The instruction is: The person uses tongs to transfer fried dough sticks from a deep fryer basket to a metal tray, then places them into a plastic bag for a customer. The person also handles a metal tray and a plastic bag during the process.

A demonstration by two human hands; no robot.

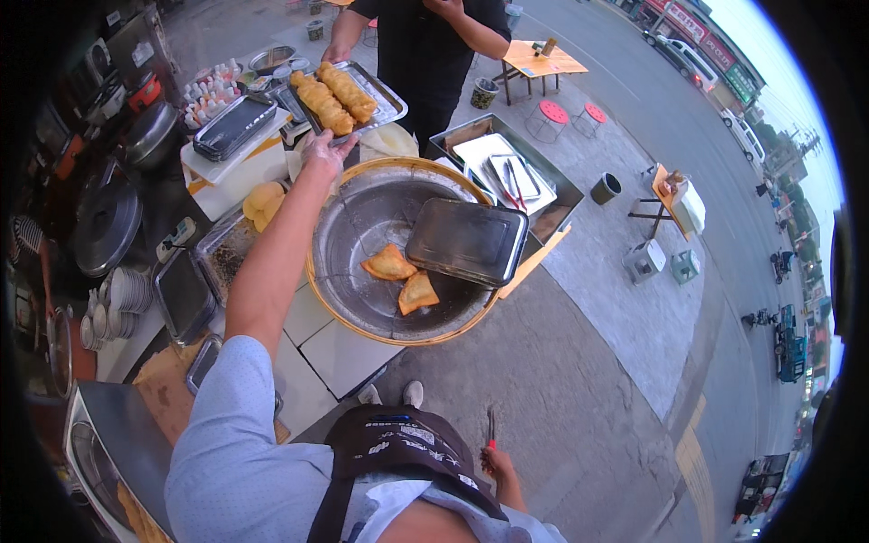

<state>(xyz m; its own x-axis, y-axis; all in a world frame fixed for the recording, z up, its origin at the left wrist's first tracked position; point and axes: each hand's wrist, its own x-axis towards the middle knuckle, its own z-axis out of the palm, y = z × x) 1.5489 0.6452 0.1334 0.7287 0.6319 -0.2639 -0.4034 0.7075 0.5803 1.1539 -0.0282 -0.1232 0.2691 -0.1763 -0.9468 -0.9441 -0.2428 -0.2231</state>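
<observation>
My left hand (pixel 327 155) reaches forward to the near edge of a metal tray (pixel 387 112), its fingers touching or holding the rim. Two long golden fried dough pieces (pixel 333 98) lie side by side on the tray. Another person's hand (pixel 336 53) is at the tray's far edge. Low beside my apron, my right hand (pixel 499 463) grips red-handled tongs (pixel 491 434). Between my hands stands a wide round metal basin (pixel 346 244) with a bamboo-like rim. It holds two triangular fried pastries (pixel 388 263) and an upturned dark metal tray (pixel 468 241) leaning over its right side.
Past the basin, a metal box (pixel 567 193) holds white trays and another pair of red-handled tongs (pixel 514 184). Stacked trays (pixel 234 127), squeeze bottles (pixel 212 95), stacked dishes (pixel 129 290) and round pale buns (pixel 263 200) crowd the left. A person in black stands opposite.
</observation>
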